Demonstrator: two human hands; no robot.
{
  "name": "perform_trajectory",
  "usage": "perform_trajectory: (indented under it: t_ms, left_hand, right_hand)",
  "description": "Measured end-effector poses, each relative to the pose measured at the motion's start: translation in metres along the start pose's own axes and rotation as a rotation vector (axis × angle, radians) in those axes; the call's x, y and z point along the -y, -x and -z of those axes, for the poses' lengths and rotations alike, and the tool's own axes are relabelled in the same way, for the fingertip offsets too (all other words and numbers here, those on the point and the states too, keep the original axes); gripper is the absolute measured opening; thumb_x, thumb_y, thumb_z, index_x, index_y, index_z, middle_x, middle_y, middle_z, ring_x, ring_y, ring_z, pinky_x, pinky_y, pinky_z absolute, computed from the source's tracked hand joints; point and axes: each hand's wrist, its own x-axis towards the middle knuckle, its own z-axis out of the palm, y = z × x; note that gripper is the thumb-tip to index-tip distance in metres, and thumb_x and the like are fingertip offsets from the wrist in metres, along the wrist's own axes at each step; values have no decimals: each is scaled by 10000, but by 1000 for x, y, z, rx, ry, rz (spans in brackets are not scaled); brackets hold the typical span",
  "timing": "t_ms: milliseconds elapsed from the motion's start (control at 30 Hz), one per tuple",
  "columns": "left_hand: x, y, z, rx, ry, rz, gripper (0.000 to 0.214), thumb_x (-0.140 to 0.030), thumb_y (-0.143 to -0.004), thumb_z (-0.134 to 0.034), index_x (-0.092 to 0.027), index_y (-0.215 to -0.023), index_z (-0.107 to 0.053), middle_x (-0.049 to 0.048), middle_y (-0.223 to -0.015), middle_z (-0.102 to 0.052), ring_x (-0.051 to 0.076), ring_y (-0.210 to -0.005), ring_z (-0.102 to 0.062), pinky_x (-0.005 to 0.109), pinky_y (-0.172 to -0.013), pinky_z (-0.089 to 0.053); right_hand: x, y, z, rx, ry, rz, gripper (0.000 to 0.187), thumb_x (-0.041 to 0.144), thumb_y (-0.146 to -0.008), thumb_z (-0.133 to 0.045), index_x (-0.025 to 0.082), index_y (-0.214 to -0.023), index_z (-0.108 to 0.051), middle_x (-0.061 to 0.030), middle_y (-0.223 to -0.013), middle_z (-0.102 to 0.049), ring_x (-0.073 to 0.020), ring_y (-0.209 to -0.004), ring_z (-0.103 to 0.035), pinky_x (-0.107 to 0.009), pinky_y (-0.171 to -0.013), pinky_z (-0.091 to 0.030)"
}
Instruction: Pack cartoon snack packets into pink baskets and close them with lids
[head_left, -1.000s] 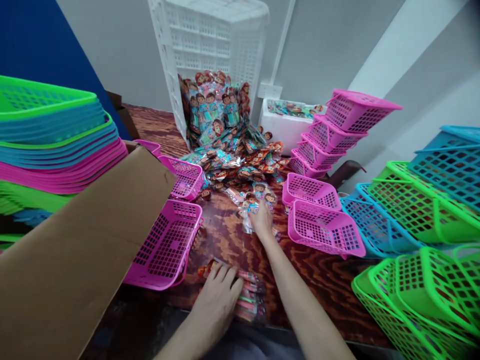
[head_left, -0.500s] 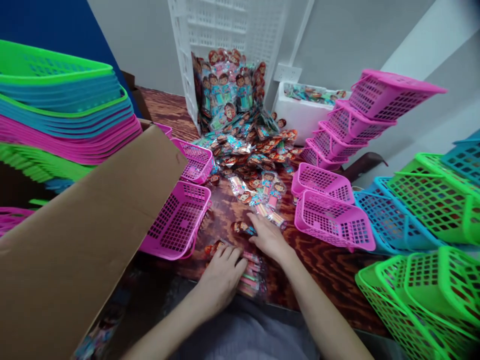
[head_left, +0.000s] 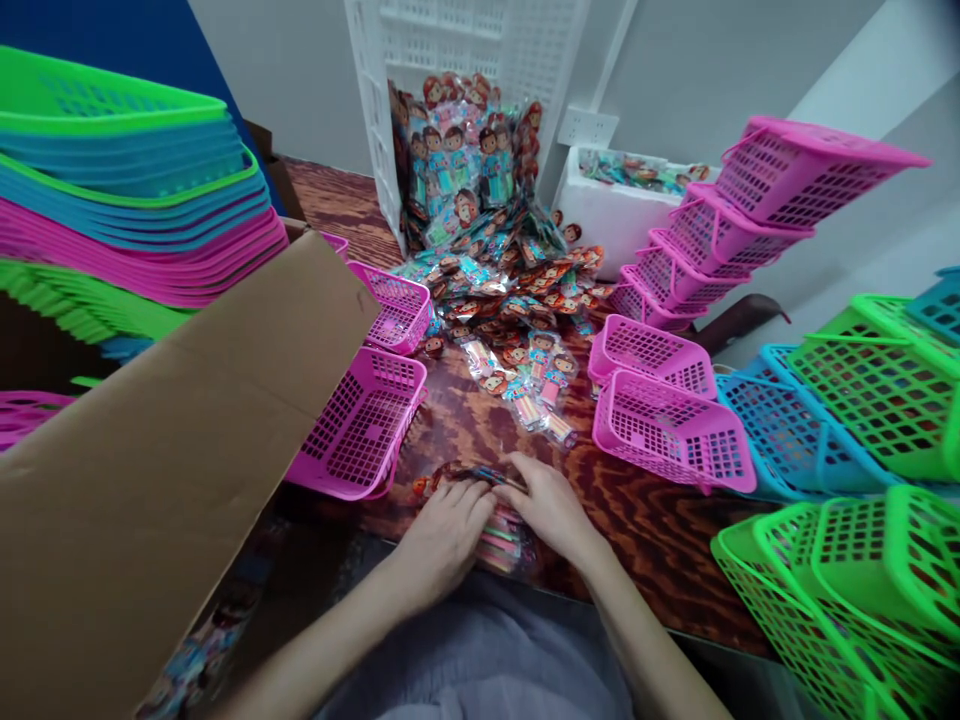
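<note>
Near the table's front edge, my left hand (head_left: 448,525) rests with its fingers curled over a row of clear plastic packets (head_left: 504,545). These have cartoon-head tops and coloured sticks inside. My right hand (head_left: 553,508) is at the right end of the row, thumb and fingers closed round one more cartoon packet (head_left: 480,474). That packet lies along the row's far side, against my left fingertips. Much of the row is hidden under both hands. Beyond them, several loose packets (head_left: 536,385) lie flat on the wooden table (head_left: 450,420).
A large packet heap (head_left: 517,275) spills from a white crate (head_left: 375,140). Pink baskets stand left (head_left: 367,425) and right (head_left: 675,430); green baskets (head_left: 847,580) are at the near right. A cardboard box (head_left: 187,430) with stacked baskets (head_left: 135,190) blocks the left. A white foam box (head_left: 607,215) stands behind.
My right hand has drawn the separate packet toward me, up to the row under my left hand. My left hand stays on the row. The view has shifted slightly.
</note>
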Motion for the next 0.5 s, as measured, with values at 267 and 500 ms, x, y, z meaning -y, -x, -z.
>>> perform_trajectory:
  t_ms: [267,500]
  left_hand:
    - [3,-1,-6,19,-74,-90,462,-155,-910,-461,-97,-1368,-448,148,-1395,-508,291,-1300,-444,436,-1148,-286]
    - [4,-6,-4,-59,-220,-132,361,-236,-921,-497,-133,-1266,-531,180,-1541,-343,344,-1462,-225,562,-1203,-79]
  right_hand:
    - [-21,15,2,15,-203,9,229,201,-894,-521,247,-1042,-690,-18,-1031,-729,-207,-988,-645,-317,-893,-450]
    - [-6,4,-18,-135,-17,67,220,130,-908,-508,221,-947,-704,-53,-979,-731,-204,-948,-644,-303,-867,-444]
